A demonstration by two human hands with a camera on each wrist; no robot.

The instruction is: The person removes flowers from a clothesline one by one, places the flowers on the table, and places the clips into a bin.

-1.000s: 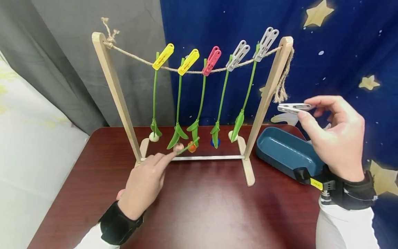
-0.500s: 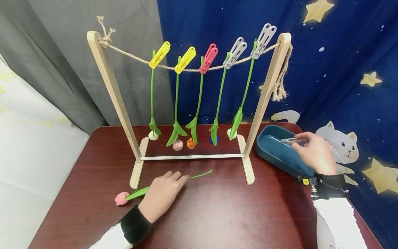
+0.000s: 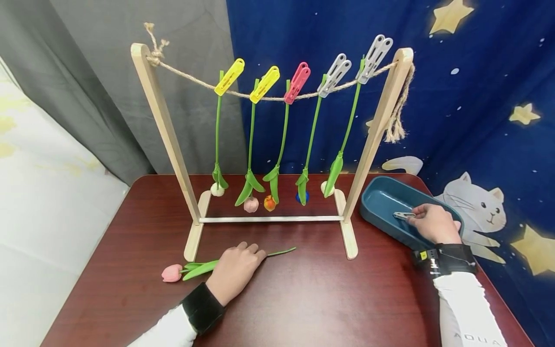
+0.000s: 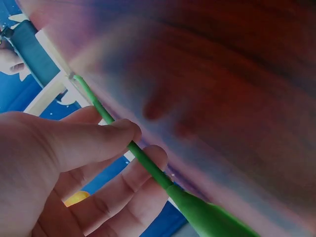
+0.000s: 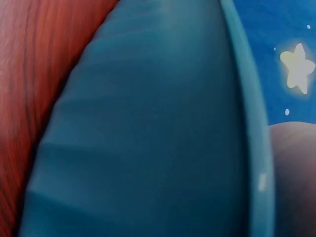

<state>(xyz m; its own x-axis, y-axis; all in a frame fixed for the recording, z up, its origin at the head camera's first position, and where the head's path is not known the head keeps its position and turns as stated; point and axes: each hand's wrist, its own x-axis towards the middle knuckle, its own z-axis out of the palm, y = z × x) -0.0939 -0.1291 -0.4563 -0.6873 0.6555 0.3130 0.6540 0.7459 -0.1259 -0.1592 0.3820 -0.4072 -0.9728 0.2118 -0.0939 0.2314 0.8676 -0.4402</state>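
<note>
Head view: left hand point(image 3: 236, 270) fingers grip tulip point(image 3: 191, 270) stem, lying L-R on tabletop point(image 3: 303, 299); right hand point(image 3: 433, 224) pinches clip point(image 3: 403, 215) over tray point(image 3: 381, 217).

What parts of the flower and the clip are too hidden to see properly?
- Pink tulip: in the head view the left hand covers the middle of its stem; the left wrist view cuts off the bloom.
- Grey clip: too small in the head view to tell its jaws; absent from the right wrist view, which shows only the blue tray.
</note>
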